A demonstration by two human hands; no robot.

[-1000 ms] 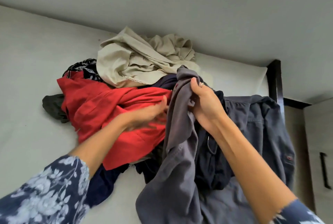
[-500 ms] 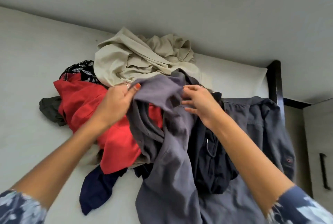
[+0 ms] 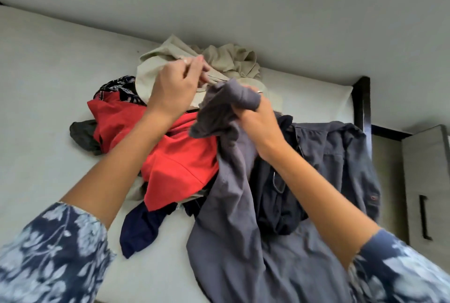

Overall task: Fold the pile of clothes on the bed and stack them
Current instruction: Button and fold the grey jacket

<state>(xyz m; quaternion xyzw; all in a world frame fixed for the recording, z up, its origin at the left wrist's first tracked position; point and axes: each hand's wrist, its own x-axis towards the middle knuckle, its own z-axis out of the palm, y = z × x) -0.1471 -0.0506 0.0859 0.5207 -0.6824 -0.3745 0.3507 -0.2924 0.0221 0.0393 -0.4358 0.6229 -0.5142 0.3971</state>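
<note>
The bed (image 3: 48,98) carries the pile (image 3: 180,156). The right hand (image 3: 258,117) has its grip closed round a bunched grey shirt (image 3: 231,205), which hangs down near the pile's right. The left hand (image 3: 175,88), fingers loosely curled, holds nothing, just left of the bunch.

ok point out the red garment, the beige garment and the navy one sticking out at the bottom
red garment (image 3: 180,164), head view, flat lower panel
beige garment (image 3: 229,59), head view, crumpled top
navy garment (image 3: 138,229), head view, hanging end
</note>
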